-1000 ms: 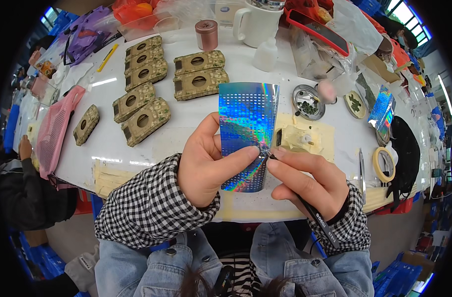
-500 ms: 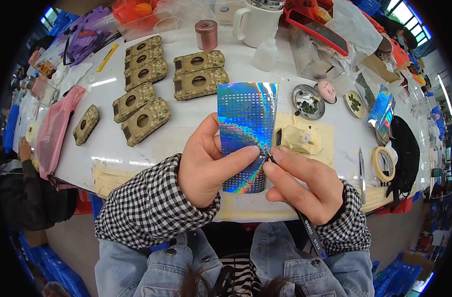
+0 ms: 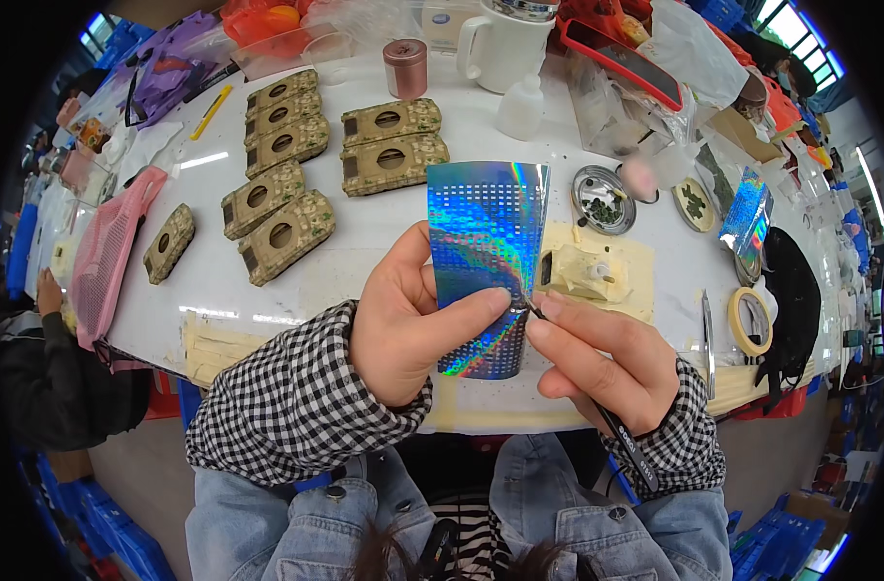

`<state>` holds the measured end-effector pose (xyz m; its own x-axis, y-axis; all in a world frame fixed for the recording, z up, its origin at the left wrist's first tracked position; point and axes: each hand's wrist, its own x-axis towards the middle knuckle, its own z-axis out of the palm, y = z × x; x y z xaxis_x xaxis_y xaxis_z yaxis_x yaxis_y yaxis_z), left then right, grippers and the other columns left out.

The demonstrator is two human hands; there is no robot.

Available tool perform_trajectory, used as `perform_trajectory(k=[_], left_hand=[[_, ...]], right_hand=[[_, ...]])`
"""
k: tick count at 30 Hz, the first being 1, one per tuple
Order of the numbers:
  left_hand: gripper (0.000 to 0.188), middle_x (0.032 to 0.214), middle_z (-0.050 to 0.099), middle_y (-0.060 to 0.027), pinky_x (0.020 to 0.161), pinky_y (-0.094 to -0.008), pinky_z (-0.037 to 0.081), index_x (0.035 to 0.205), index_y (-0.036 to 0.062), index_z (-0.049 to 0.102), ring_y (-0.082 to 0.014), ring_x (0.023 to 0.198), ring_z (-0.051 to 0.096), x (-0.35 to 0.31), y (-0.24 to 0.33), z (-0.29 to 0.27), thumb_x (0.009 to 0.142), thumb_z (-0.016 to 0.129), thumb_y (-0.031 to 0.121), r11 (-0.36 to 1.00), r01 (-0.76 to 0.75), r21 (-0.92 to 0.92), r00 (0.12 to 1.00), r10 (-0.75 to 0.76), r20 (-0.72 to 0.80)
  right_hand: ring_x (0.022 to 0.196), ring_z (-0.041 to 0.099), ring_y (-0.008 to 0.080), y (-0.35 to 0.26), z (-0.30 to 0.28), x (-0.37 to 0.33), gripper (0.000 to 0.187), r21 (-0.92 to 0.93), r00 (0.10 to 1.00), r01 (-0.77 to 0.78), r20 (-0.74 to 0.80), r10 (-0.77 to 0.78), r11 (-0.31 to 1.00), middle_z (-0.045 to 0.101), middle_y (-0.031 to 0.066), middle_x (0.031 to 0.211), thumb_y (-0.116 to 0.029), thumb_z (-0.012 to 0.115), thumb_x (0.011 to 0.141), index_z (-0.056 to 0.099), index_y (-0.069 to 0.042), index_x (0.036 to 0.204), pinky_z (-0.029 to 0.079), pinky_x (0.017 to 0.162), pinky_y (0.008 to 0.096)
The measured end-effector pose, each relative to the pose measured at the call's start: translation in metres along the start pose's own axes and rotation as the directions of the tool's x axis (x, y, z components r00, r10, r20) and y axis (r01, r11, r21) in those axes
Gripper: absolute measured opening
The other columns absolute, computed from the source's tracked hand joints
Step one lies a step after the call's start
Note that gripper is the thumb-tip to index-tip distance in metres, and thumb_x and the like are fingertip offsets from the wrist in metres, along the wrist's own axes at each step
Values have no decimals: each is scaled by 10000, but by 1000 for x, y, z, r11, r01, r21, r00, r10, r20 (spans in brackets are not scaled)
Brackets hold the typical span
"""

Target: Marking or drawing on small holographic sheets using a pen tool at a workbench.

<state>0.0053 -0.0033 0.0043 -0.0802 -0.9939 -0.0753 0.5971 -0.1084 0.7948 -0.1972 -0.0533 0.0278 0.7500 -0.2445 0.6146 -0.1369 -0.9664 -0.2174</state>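
Note:
My left hand (image 3: 398, 315) grips a shiny blue holographic sticker sheet (image 3: 481, 252) upright, with the thumb across its front. The sheet bears rows of small pale rectangles. My right hand (image 3: 607, 353) is closed on black tweezers (image 3: 628, 453), whose shaft runs down past the palm. Their tips are beside the sheet's right edge, close to my left thumb; whether they pinch a sticker is too small to tell. Behind the sheet, a small tan model part (image 3: 579, 273) sits on a yellowish pad (image 3: 636, 276).
Several camouflaged model tank hulls (image 3: 302, 254) stand at left. A round metal dish (image 3: 579, 208) holds small green pieces. Second tweezers (image 3: 708, 349) and a tape roll (image 3: 733, 327) lie at right. A white bottle (image 3: 519, 111), mug (image 3: 505, 53) and red-cased phone (image 3: 631, 63) stand farther back.
My right hand and the tweezers have shifted slightly right, away from the sheet's face to its edge. The sheet has turned a little. A pink rounded thing near the dish is now blurred.

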Motion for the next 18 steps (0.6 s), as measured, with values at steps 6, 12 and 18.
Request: perform_trajectory(k=[6, 12, 18], left_hand=[[459, 1105, 627, -104, 853, -276, 523, 1277, -6, 377, -141, 971, 631, 0, 0, -1, 869, 583, -57, 1000, -5, 5, 1000, 5, 10], [460, 1120, 622, -106, 867, -282, 519, 1278, -6, 379, -146, 987, 627, 0, -1, -1, 870, 585, -53, 1000, -4, 7, 1000, 4, 13], [460, 1127, 620, -108, 873, -286, 516, 1279, -6, 381, -147, 994, 626, 0, 0, -1, 870, 588, -49, 1000, -10, 10, 1000, 10, 19]], right_hand=[[882, 672, 280, -1, -2, 0, 391, 19, 1000, -16, 11, 16, 1000, 639, 174, 1058, -172, 748, 761, 660, 19, 1091, 569, 724, 332], [885, 673, 279, -1, 3, -1, 360, -53, 999, 27, -34, -29, 998, 646, 175, 1038, -202, 739, 773, 678, 17, 1052, 573, 737, 330], [887, 673, 282, -2, 3, -1, 370, -29, 1000, 5, -29, -6, 1000, 643, 176, 1040, -194, 747, 763, 675, 13, 1061, 574, 738, 331]])
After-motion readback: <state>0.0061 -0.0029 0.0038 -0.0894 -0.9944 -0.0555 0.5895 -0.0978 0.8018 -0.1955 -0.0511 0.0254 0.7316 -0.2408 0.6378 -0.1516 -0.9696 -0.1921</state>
